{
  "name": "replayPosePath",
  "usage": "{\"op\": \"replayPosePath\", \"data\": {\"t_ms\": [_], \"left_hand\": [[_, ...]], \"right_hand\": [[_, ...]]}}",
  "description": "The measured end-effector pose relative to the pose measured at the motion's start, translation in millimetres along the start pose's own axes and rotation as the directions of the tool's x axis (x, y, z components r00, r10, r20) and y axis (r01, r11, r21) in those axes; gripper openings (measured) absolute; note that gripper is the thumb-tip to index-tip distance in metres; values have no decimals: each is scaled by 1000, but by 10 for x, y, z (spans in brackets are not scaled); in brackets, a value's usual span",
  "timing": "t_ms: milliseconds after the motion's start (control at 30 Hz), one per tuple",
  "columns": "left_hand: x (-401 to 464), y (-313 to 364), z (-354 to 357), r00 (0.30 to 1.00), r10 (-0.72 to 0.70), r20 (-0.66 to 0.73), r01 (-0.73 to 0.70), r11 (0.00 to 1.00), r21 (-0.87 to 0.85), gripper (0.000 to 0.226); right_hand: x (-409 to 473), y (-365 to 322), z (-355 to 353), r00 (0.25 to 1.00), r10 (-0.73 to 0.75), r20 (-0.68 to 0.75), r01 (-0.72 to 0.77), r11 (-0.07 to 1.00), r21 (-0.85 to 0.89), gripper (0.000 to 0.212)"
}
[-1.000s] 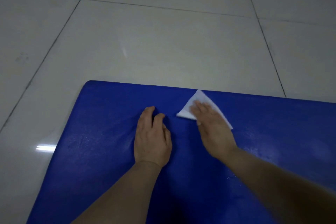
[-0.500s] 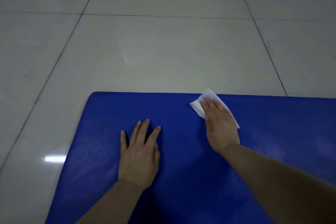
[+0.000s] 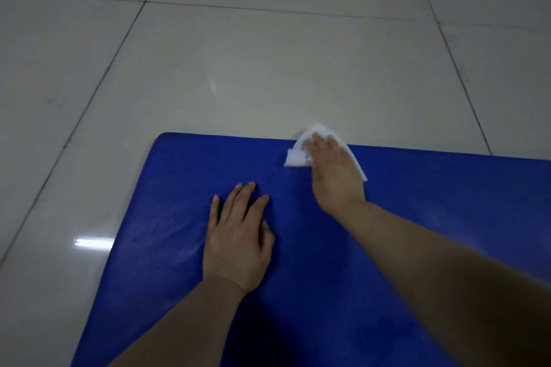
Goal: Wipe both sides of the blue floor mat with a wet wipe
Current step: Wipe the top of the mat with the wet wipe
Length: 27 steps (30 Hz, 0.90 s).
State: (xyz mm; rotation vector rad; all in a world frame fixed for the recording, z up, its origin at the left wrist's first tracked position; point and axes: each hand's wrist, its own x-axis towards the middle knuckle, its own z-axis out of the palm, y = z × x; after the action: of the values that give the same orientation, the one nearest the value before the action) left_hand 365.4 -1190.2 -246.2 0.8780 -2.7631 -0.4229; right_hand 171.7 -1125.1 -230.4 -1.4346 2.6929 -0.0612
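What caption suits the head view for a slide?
Right hand presses a wet wipe at the blue mat far edge; left hand rests flat.

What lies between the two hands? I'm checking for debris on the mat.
Only bare blue floor mat shows between the left hand and the right hand pressing the wet wipe, in the head view.

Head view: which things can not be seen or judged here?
- Mat: near and right parts cut off by the frame edges; underside hidden.
- Wipe: mostly covered by the right hand.
- Right fingertips: motion-blurred at the far edge.
- Mat under the left hand: hidden.
- Wetness, dirt: too dim to judge.
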Motion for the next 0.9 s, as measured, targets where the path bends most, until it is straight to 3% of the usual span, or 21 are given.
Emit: {"op": "replayPosePath", "data": {"t_ms": [33, 67, 133, 200, 333, 367, 467, 500, 567, 633, 700, 733, 800, 833, 900], "left_hand": [[-1, -3, 7, 1000, 3, 2, -3, 1000, -3, 48], [-4, -5, 8, 1000, 6, 1, -6, 1000, -7, 48], [-4, 0, -6, 1000, 8, -3, -8, 1000, -6, 48], [2, 12, -19, 1000, 12, -4, -12, 1000, -9, 48], [11, -3, -9, 1000, 6, 12, -6, 1000, -3, 48], [7, -2, -6, 1000, 6, 15, -6, 1000, 2, 48], [2, -2, -19, 1000, 10, 16, -10, 1000, 4, 48], [2, -1, -27, 1000, 10, 13, -10, 1000, -1, 48], [12, -1, -39, 1000, 10, 9, -10, 1000, -6, 48], [10, 3, -31, 1000, 14, 5, -14, 1000, -7, 48], [8, 4, -29, 1000, 11, 3, -11, 1000, -9, 49], [8, 7, -30, 1000, 8, 6, -8, 1000, -12, 49], [7, 7, -28, 1000, 3, 14, -3, 1000, -18, 49], [6, 6, -27, 1000, 2, 17, -2, 1000, -19, 49], [9, 1, -26, 1000, 1, 15, -1, 1000, -17, 50]], "right_hand": [[37, -30, -17, 999, 37, -17, -36, 999, 39, 61], [-23, -130, -7, 999, -30, -24, 32, 993, 111, 61], [-248, -342, 64, 950, -311, 36, 304, 944, 131, 64], [-301, -272, 28, 912, -408, 51, 404, 912, 72, 68], [82, 103, -16, 998, -29, -47, 33, 997, 76, 64], [72, 17, -39, 995, -49, -84, 56, 995, 79, 63], [-208, -249, -10, 919, -395, -2, 388, 902, 187, 68], [-305, -214, -21, 903, -429, -12, 421, 879, 225, 68], [-343, 124, -77, 948, -298, -115, 319, 905, 282, 61], [-321, 605, -109, 998, 0, -56, 15, 961, 275, 55], [-318, 933, -163, 979, 200, -50, -179, 945, 275, 55], [-348, 942, -166, 973, 215, -84, -186, 946, 265, 56], [-539, 748, 2, 976, 17, -218, -4, 998, 62, 54], [-667, 630, 111, 973, -129, -191, 120, 991, -57, 55], [-909, 459, 254, 929, -357, -94, 351, 933, -77, 60]]}}
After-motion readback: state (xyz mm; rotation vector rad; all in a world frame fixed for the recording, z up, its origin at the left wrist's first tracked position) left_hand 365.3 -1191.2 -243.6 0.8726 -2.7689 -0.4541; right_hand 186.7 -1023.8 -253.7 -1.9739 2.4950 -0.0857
